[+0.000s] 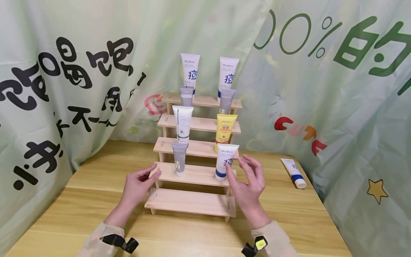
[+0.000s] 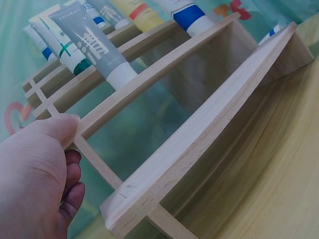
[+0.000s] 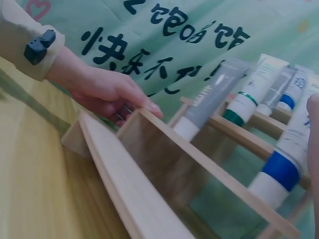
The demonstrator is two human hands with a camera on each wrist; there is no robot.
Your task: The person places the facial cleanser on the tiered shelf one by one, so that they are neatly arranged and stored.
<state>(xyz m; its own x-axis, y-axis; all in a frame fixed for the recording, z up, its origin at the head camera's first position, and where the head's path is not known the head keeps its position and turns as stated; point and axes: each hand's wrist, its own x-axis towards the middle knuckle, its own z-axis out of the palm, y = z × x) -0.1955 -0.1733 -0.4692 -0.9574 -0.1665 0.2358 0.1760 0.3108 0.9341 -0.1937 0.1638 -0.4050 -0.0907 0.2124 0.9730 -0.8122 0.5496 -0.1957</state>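
Note:
A stepped wooden display rack stands on the table. My left hand grips the left end of its second step from the bottom, thumb on top and fingers curled below in the left wrist view. On that step a small grey tube stands upright at left, a white tube with a blue band at right. My right hand is beside the white tube, its thumb overlapping the tube's right side and its fingers apart from it. Whether the thumb touches is unclear. In the right wrist view only an edge of this hand shows.
Higher steps hold a white-and-green tube, a yellow tube, grey tubes and white tubes. Another white tube lies on the table at right. A printed curtain hangs behind and at both sides.

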